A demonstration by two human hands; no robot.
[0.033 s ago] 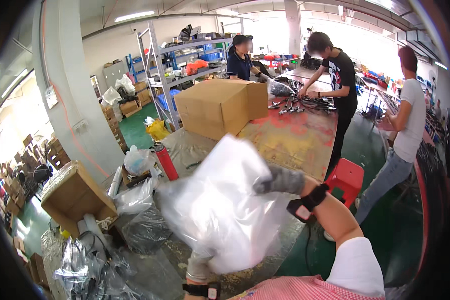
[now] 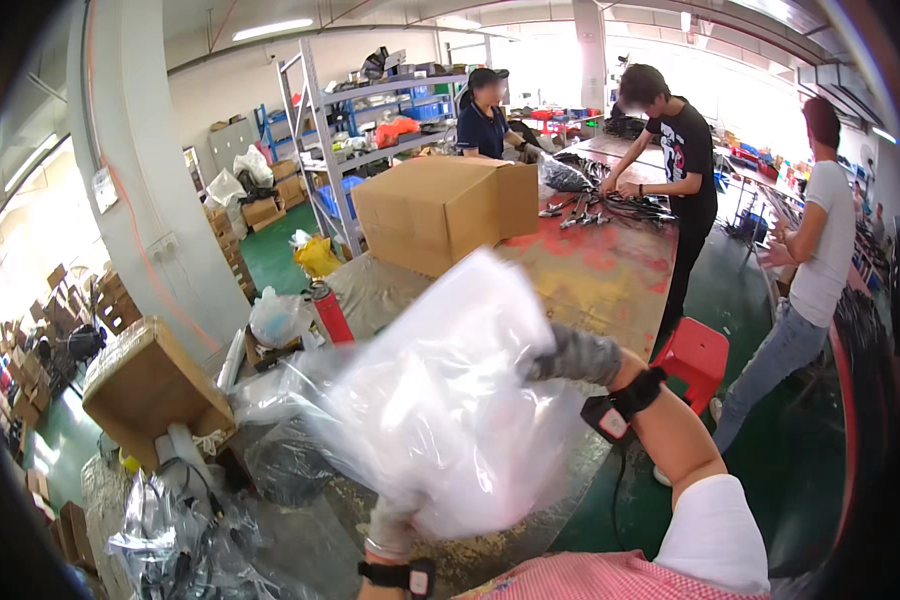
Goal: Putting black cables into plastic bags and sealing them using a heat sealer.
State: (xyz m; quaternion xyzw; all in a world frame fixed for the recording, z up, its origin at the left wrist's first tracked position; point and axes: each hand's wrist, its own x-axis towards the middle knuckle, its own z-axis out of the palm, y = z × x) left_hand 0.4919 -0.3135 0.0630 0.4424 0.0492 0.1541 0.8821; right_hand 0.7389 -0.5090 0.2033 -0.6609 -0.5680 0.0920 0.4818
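Observation:
A large clear plastic bag (image 2: 440, 400) is held up over the workbench in front of me, blurred by motion. On its right side my right hand (image 2: 577, 358), in a grey glove, is closed on the bag's edge. My left hand (image 2: 394, 522), gloved too, grips the bag's lower left part; its fingertips are hidden by the plastic. I wear a black wrist strap with a small white unit on each wrist. Whether anything lies inside the bag I cannot make out.
A large cardboard box (image 2: 435, 210) and a red cylinder (image 2: 331, 314) stand beyond the bag. To the left are an open carton (image 2: 155, 390) and bagged black cables (image 2: 175, 540). Co-workers handle cables at the far end; a red stool (image 2: 692, 355) stands right of the bench.
The bag's top edge has swung up and to the right, and its folds have shifted. My right hand has moved slightly right, still on the bag.

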